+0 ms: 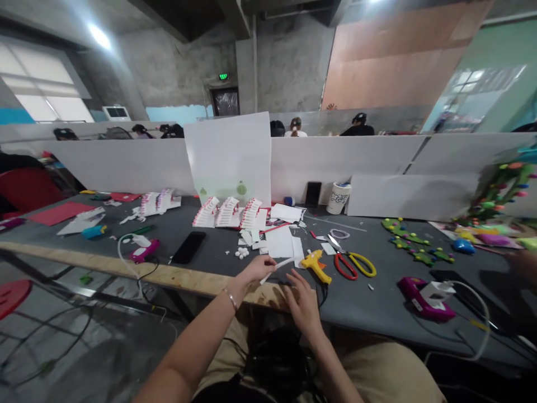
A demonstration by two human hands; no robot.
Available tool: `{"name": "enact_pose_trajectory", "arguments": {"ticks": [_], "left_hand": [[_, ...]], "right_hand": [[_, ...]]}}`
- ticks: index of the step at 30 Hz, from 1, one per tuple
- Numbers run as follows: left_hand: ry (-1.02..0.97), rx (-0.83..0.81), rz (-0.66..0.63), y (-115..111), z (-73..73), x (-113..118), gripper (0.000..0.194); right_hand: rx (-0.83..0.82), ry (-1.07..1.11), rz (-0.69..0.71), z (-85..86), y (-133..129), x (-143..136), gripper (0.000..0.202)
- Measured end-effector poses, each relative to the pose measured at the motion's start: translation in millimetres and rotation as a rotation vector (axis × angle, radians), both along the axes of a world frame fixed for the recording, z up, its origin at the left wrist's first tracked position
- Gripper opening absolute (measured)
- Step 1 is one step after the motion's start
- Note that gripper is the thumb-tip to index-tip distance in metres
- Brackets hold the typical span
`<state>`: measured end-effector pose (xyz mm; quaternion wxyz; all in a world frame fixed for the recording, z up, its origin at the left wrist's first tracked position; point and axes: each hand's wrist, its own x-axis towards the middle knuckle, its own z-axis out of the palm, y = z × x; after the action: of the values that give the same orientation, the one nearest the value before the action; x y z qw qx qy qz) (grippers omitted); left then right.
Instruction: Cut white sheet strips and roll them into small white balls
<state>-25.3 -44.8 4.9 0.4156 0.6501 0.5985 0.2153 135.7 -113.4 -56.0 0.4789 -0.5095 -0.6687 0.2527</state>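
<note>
My left hand pinches a thin white strip near the table's front edge. The strip slants up to the right, toward the tip of a yellow glue gun. My right hand is spread, palm down, just below the glue gun, and holds nothing. White sheets and small white pieces lie beyond my hands. Scissors with one red and one yellow handle rest right of the glue gun. Several fan-shaped white pieces with red tips stand farther back.
A black phone and a purple power strip lie to the left. Another purple power strip with a white plug sits right. Green garland pieces, a patterned cup and a white divider are farther back. People sit beyond it.
</note>
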Motion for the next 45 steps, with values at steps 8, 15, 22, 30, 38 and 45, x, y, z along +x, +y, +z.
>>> {"name": "enact_pose_trajectory", "arguments": {"ticks": [8,15,22,30,38,45], "left_hand": [[-0.423,0.071,0.029,-19,19.4,37,0.024],[-0.466,0.082,0.039,-27,30.1,59,0.040],[-0.376,0.150,0.024,-37,34.7,68,0.038],[-0.388,0.226,0.058,-31,40.5,74,0.044],[-0.471,0.196,0.068,-37,28.3,75,0.052],[-0.291,0.680,0.052,-50,30.3,57,0.028]], "right_hand": [[-0.087,0.219,0.132,50.7,39,36,0.044],[-0.067,0.329,0.149,69.2,53,53,0.038],[-0.068,0.435,0.151,78.5,57,58,0.034],[-0.092,0.445,0.191,91.9,61,55,0.032],[-0.111,0.543,0.160,97.8,72,56,0.034],[-0.187,0.641,0.236,104.0,72,55,0.039]]}}
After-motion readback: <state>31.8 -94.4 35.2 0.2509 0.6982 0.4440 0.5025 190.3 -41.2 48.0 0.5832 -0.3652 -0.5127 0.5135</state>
